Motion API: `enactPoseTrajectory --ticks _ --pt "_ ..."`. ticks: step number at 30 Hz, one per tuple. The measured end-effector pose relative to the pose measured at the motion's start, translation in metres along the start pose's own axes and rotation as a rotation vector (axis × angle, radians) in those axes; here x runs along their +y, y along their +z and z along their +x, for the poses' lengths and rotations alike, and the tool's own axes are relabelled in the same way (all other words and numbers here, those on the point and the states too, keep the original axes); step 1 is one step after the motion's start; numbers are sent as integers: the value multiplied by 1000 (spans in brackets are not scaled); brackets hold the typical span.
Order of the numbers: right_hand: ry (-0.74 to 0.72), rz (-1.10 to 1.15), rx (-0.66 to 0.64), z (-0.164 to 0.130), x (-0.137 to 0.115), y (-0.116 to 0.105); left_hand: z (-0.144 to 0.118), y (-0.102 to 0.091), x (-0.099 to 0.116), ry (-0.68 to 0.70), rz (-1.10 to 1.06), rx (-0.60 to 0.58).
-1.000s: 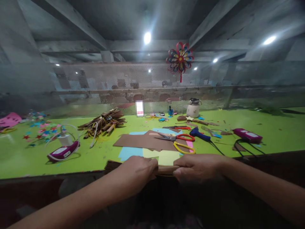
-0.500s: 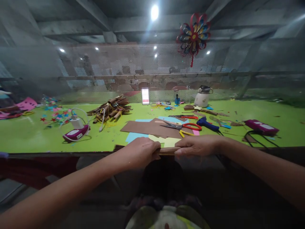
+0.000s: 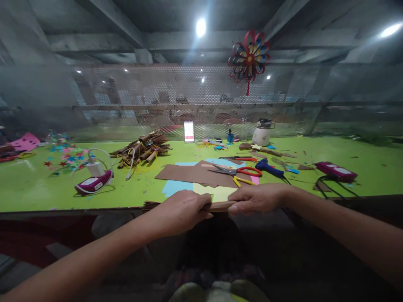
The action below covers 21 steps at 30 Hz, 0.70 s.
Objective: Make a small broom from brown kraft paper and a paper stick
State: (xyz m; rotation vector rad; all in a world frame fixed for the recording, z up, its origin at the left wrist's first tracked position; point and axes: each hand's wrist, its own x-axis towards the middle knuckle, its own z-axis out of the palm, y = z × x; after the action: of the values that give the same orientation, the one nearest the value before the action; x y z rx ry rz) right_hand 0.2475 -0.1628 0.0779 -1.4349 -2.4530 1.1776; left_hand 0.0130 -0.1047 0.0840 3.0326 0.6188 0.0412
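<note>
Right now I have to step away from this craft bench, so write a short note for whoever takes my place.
Left hand and right hand both grip a folded brown paper strip at the near edge of the green table.
Brown sheets and coloured sheets lie just behind, with scissors on them.
Done: a pile of brown paper rolls lies further back.
Left: the flat sheets are uncut.

Bench ahead of me: scissors (image 3: 239, 172) at 12 o'clock on brown sheets (image 3: 195, 174); glue gun (image 3: 269, 168) at 1; twig pile (image 3: 141, 151) at 11; pinwheel (image 3: 248, 54) overhead, 12.
</note>
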Motion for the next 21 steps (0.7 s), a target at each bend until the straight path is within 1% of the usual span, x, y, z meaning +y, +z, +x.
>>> enactPoseTrajectory --ticks 4,8,11,14,18,21 --pt "16 -18 40 -1 3 -3 4 1 -2 -32 -57 -7" --pt "-3 -56 96 -5 10 -12 12 3 -7 -48 -121 7" --pt "8 -72 97 -9 17 -20 20 8 -14 -57 -177 -7" --pt "30 -102 128 -11 24 -25 27 14 -23 -50 -241 -27" --pt "1 -165 174 -9 34 -31 36 17 -34 -41 -358 -87" --pt "10 -124 188 -8 45 -38 43 18 -45 -20 -397 -76"
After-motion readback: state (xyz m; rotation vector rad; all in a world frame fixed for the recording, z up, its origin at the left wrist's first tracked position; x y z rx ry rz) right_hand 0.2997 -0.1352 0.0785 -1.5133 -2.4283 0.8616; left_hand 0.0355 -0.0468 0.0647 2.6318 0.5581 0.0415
